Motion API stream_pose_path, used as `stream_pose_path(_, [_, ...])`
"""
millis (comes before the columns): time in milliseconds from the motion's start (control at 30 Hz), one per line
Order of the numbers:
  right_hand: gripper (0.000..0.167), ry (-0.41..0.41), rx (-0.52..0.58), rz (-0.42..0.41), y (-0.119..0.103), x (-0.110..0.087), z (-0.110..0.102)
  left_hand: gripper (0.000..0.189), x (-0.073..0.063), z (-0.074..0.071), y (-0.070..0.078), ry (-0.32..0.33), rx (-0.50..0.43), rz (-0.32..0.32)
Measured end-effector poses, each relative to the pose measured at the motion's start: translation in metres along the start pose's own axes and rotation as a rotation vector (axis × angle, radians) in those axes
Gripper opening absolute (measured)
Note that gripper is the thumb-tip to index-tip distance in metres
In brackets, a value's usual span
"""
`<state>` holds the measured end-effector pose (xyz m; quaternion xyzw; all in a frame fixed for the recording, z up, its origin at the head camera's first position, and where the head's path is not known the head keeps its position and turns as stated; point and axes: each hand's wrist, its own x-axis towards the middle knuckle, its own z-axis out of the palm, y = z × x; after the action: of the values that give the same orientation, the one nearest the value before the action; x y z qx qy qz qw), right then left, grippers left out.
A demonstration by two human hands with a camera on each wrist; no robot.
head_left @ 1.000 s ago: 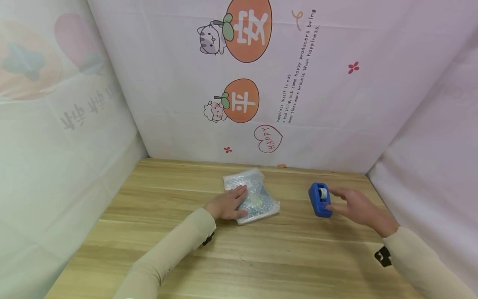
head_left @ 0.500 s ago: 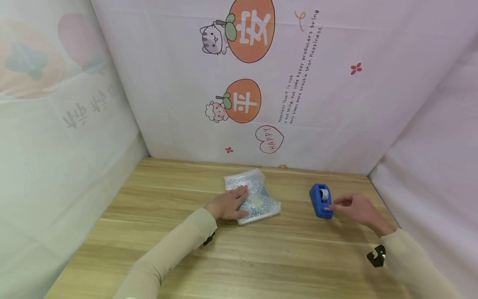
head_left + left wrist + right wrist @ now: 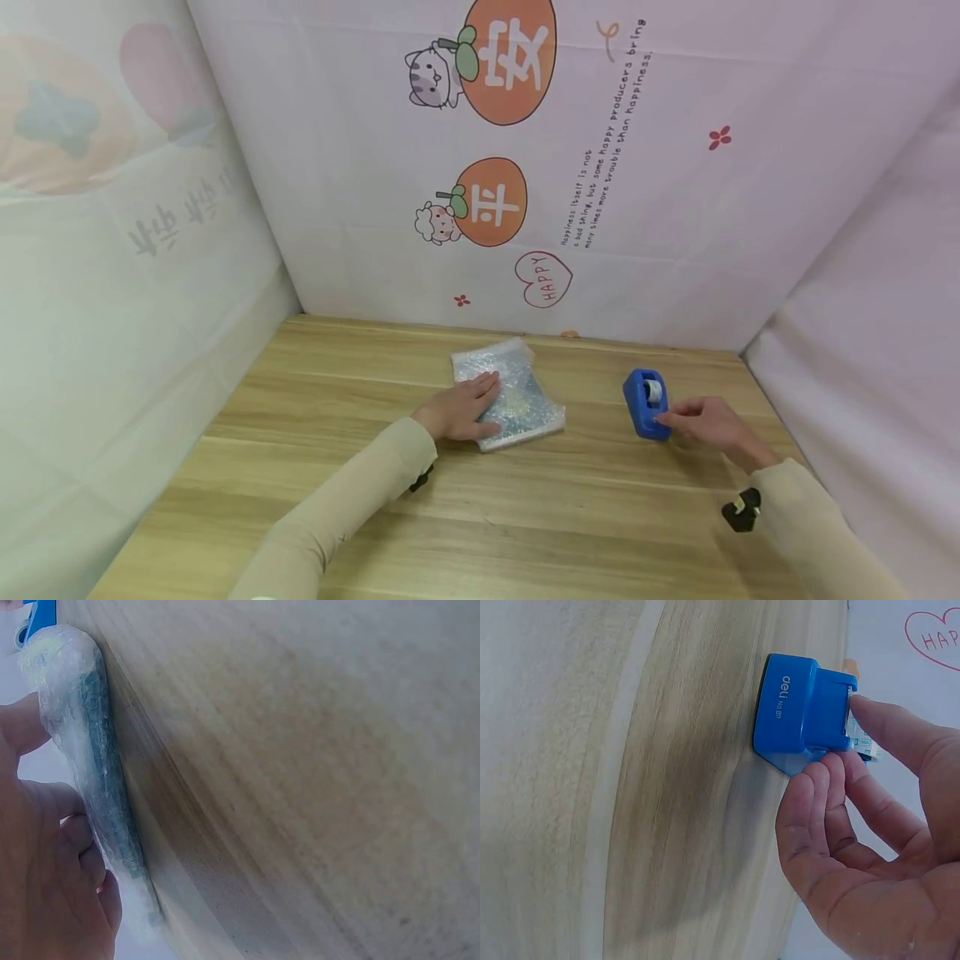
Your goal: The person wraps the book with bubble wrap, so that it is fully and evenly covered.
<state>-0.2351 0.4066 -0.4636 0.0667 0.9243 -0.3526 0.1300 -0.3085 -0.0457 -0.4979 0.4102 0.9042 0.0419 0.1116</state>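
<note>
In the head view, a flat bubble-wrapped package (image 3: 521, 404) lies on the table with a bluish thing inside. My left hand (image 3: 459, 410) rests on its left part, fingers stretched over the wrap. The left wrist view shows these fingers against the crinkled wrap (image 3: 94, 742). To the right stands a blue tape dispenser (image 3: 642, 407) with a roll of clear tape (image 3: 653, 391). At its cutter end, thumb and forefinger of my right hand (image 3: 708, 423) pinch the tape's end. In the right wrist view the thumb (image 3: 889, 727) lies by the serrated cutter; the tape end is partly hidden.
The wooden table (image 3: 480, 525) meets a printed cloth backdrop (image 3: 360, 208) behind the package. Cloth walls also hang on the left (image 3: 150, 333) and right (image 3: 870, 333), the right one close to my right arm.
My right thumb and fingers, spread apart at the dispenser a second ago, have come together at its cutter end. The left hand and package stay in place.
</note>
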Motion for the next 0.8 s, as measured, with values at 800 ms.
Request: stream_pose_path(800, [0.036, -0.097, -0.070, 0.112, -0.038, 0.005, -0.002, 0.084, -0.001, -0.002, 0.001, 0.011, -0.024, -0.003])
